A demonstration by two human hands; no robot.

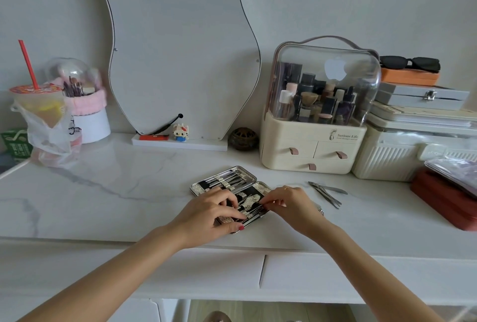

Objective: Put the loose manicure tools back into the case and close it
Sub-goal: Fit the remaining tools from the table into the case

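Manicure case (230, 190) lies open and flat near the front edge of the white marble-veined tabletop (116, 192), a shiny metal shell with a black lining and pale woven straps. Its far half holds a row of thin steel tools under one strap. The left hand (210, 214) rests on the near half, fingers curled down onto the lining and thumb along the near rim, so most of that half is covered. The right hand (289, 205) pinches a slim steel tool (254, 214) at the case's right edge; what kind of tool it is I cannot make out. Just to the right, apart from the case, a few loose steel tools (326, 192) lie crossed on the marble, slender and pointed.

Farther right a flat red box (444, 205) is cut off by the picture's edge. Behind stands a cream cosmetics organiser (313, 125) with a clear domed lid, small drawers and bottles crowded inside. A wavy-edged mirror (180, 47) leans on the pale wall, showing only grey. At far left a plastic cup (38, 104) with a red straw sits in a thin bag, beside a domed brush holder (82, 104).
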